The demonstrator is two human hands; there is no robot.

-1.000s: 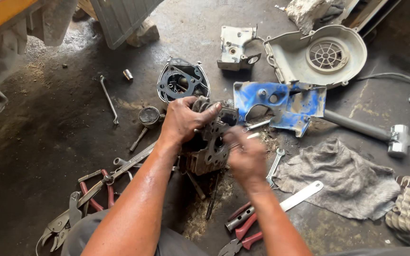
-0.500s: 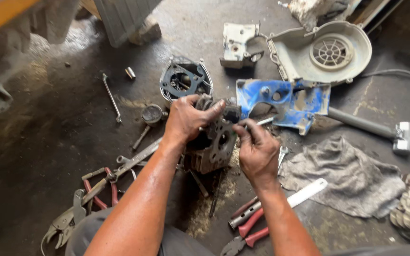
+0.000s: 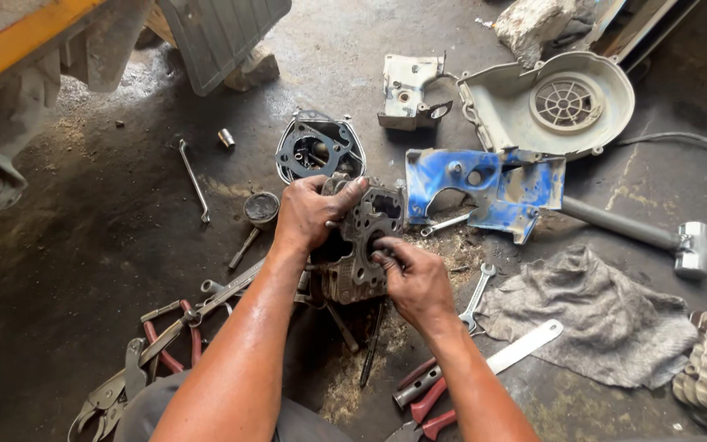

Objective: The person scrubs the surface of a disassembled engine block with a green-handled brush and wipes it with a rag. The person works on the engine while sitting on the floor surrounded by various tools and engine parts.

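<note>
Oily concrete floor (image 3: 83, 245) under both hands (image 3: 308, 214) (image 3: 419, 282) grasping a grimy engine block (image 3: 362, 245).

Oil-stained concrete floor (image 3: 83, 245) strewn with engine parts and tools

On the floor lie a slim steel spanner (image 3: 194, 180), a small round piston with its rod (image 3: 257, 214), a dark gasketed engine cover (image 3: 319, 147), a blue painted metal shroud (image 3: 484, 187), a pale grey round fan housing (image 3: 550, 106), a crumpled grey rag (image 3: 595, 315), a steel-headed hammer (image 3: 640, 233), red-handled pliers (image 3: 427, 409) and a flat white metal strip (image 3: 525, 348) near the rag's edge
</note>
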